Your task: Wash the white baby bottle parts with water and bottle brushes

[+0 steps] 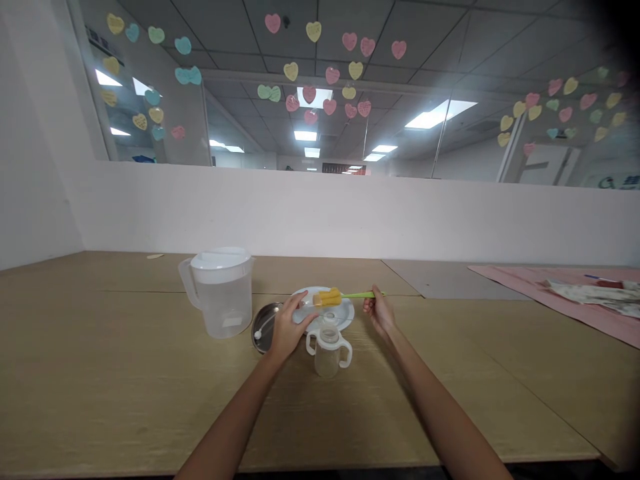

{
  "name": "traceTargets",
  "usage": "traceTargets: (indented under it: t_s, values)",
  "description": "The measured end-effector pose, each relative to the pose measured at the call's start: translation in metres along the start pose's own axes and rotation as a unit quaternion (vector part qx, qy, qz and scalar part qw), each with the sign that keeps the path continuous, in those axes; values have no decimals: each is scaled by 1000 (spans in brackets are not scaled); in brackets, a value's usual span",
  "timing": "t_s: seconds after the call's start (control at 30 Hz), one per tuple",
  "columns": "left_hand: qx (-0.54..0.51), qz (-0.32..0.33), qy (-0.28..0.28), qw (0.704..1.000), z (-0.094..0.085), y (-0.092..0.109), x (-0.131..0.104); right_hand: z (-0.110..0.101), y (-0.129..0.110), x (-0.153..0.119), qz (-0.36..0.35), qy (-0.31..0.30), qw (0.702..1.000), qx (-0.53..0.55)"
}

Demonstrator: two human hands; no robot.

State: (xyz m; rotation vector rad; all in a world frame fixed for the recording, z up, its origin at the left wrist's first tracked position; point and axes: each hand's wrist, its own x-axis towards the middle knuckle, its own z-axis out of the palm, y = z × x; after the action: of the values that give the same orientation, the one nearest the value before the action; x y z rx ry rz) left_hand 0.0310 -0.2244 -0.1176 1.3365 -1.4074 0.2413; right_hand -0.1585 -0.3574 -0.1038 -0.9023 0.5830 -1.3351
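Observation:
My right hand (379,312) holds the green handle of a bottle brush (350,295) whose yellow sponge head (327,297) hovers over a white plate (346,313). My left hand (289,327) reaches to the sponge head, fingertips touching its near end. A clear two-handled baby cup (329,347) stands upright just in front of the plate, between my hands. A small metal dish (261,325) with a thin white-tipped stick lies under my left hand.
A translucent lidded pitcher (220,291) stands left of the dish on the wooden table (125,387). A pink cloth (575,293) with crumpled items lies at the far right. A white wall runs behind the table.

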Motion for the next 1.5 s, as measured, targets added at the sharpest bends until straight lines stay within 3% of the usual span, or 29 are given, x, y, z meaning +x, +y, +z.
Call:
traceTargets:
  t_s: [0.47, 0.7, 0.93, 1.17, 1.3, 1.5]
  values:
    - [-97, -68, 24, 993, 4, 4, -2, 7, 7, -6, 45, -91, 995, -14]
    - [-62, -60, 25, 996, 2, 3, -1, 7, 12, -4, 34, -99, 994, -21]
    - [-4, 9, -3, 1000, 1, 2, -1, 8, 7, -7, 35, -94, 995, -28]
    - [-10, 7, -15, 1000, -2, 3, 0, 0, -2, 0, 26, -75, 997, 5]
    - [-11, -24, -9, 1000, 1, -2, -1, -6, -6, 5, 29, -38, 998, 48]
    - [61, -138, 7, 989, 1, -9, -2, -10, -5, 8, 33, -22, 999, 37]
